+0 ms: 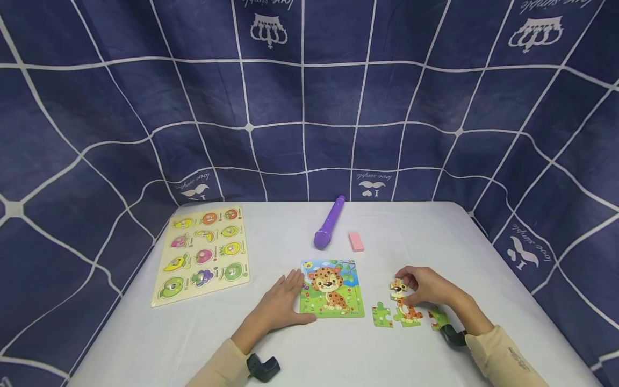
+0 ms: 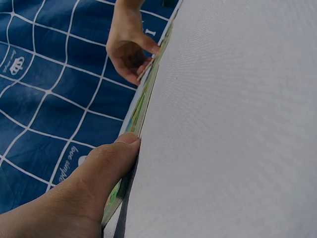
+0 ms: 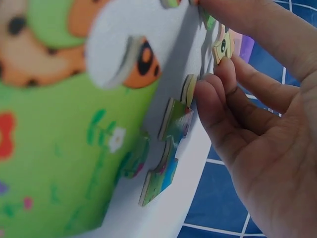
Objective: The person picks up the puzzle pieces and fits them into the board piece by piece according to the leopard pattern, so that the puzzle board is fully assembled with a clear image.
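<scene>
The right hand [image 1: 430, 285], toward the desk's [image 1: 338, 355] right edge, pinched a piece [image 1: 398, 286] by loose pieces [image 1: 383, 315]; the left hand [image 1: 280, 303], outstretched, touched the puzzle [image 1: 333, 290] midway between side edges. A microphone [image 1: 330, 223] lay near the far edge.

Cut off, covered and blurred around both hands
The right hand [image 1: 427, 285] partly hides the puzzle piece [image 1: 398, 287] it pinches; the fruit board's [image 1: 198, 291] lettering is too small to read. The left hand [image 2: 81, 191] runs off the left wrist view. In the right wrist view, a blurred printed surface [image 3: 54, 163], possibly another piece, is cut off.
</scene>
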Motion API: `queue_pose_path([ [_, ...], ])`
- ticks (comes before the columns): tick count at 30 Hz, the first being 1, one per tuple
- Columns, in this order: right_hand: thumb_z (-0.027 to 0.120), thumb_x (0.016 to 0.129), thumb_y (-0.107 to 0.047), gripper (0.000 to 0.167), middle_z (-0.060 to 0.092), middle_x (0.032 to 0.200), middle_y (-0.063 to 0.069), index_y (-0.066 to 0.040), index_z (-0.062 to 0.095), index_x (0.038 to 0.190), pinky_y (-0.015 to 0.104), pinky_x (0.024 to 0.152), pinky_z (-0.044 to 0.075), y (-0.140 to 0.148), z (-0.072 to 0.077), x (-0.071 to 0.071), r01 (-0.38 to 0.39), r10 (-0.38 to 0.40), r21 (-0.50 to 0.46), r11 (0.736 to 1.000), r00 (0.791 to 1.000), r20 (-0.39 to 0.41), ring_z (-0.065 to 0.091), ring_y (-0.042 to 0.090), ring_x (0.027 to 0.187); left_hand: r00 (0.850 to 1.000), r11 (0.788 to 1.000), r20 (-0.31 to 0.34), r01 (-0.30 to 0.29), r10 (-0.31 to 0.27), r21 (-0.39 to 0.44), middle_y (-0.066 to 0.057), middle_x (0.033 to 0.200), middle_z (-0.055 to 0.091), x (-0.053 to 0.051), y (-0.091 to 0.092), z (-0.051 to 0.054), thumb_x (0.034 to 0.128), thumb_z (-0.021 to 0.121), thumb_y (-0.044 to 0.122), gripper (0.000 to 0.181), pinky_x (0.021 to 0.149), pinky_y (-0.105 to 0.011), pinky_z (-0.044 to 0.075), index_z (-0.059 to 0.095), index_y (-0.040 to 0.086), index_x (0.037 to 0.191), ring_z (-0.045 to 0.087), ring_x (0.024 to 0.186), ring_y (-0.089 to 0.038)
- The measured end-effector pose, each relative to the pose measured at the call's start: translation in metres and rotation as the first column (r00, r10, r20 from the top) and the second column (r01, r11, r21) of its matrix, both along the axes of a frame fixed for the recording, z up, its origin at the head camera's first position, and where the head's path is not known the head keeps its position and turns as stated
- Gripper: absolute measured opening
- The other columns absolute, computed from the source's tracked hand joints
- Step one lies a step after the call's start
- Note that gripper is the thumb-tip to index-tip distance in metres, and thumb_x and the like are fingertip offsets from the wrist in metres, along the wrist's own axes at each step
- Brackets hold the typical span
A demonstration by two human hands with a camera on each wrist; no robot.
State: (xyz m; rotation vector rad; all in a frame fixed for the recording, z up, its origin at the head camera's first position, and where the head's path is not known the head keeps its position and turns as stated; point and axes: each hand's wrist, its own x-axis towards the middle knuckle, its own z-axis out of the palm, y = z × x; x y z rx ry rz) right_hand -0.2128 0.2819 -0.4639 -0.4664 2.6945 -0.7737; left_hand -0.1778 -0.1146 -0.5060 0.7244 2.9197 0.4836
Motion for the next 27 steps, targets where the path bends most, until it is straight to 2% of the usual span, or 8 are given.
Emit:
queue_pose_path([
  [7, 0.089, 0.064, -0.015, 0.053, 0.055, 0.086, -0.002, -0.007, 0.063, 0.108, 0.02, 0.063, 0.043, -0.0014, 0.0005, 0.0027, 0.022, -0.022, -0.005, 1.0, 1.0, -0.018, 0.049, 0.013, 0.08, 1.0, 1.0, -0.012, 0.002, -0.002, -0.002, -0.016, 0.161, 0.024, 0.0, -0.0009, -0.0007, 0.0762, 0.057, 0.078, 0.113, 0.123, -0.045, 0.024, 0.028, -0.001, 0.151, 0.024, 0.15, -0.029],
  [18, 0.086, 0.064, -0.015, 0.048, 0.057, 0.085, -0.001, -0.005, 0.065, 0.106, 0.02, 0.063, 0.043, -0.0033, 0.0048, 0.0054, -0.009, 0.01, 0.024, 1.0, 0.998, -0.061, 0.05, 0.012, 0.078, 1.0, 1.0, -0.016, 0.006, -0.006, -0.002, -0.016, 0.161, 0.024, -0.0009, -0.001, -0.0032, 0.0758, 0.056, 0.079, 0.114, 0.123, -0.045, 0.024, 0.028, 0.0, 0.152, 0.024, 0.15, -0.028],
  [27, 0.084, 0.064, -0.017, 0.05, 0.058, 0.087, -0.002, -0.005, 0.066, 0.109, 0.019, 0.064, 0.045, 0.0001, 0.0039, 0.0039, -0.032, 0.032, 0.003, 0.999, 0.996, -0.089, 0.05, 0.011, 0.079, 1.0, 1.0, -0.019, 0.007, -0.007, -0.002, -0.016, 0.161, 0.024, -0.0009, -0.0009, -0.0025, 0.0759, 0.055, 0.079, 0.113, 0.123, -0.045, 0.024, 0.028, 0.0, 0.152, 0.024, 0.15, -0.029],
])
